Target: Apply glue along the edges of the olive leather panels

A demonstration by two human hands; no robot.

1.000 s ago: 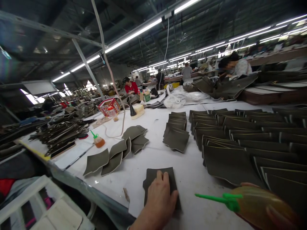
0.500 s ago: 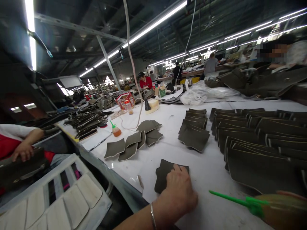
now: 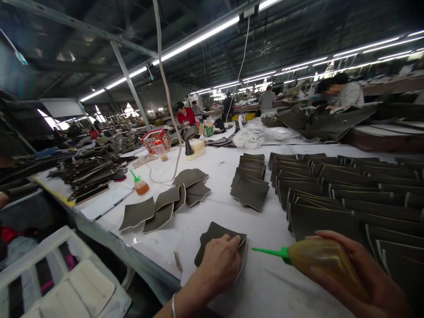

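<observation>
Bottle [image 3: 326, 265] gripped by right fingers [image 3: 347, 245]; left fingers [image 3: 228, 243] press leather piece [image 3: 215, 232] near table edge [image 3: 145, 270].

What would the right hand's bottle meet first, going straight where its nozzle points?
Probably the lifted edge of the dark piece under the left hand; the right hand aims the bottle nozzle left at it. Depth is unclear.

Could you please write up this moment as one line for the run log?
left hand: on dark piece, edge lifted, white table | right hand: holding amber squeeze bottle, green nozzle toward piece
</observation>
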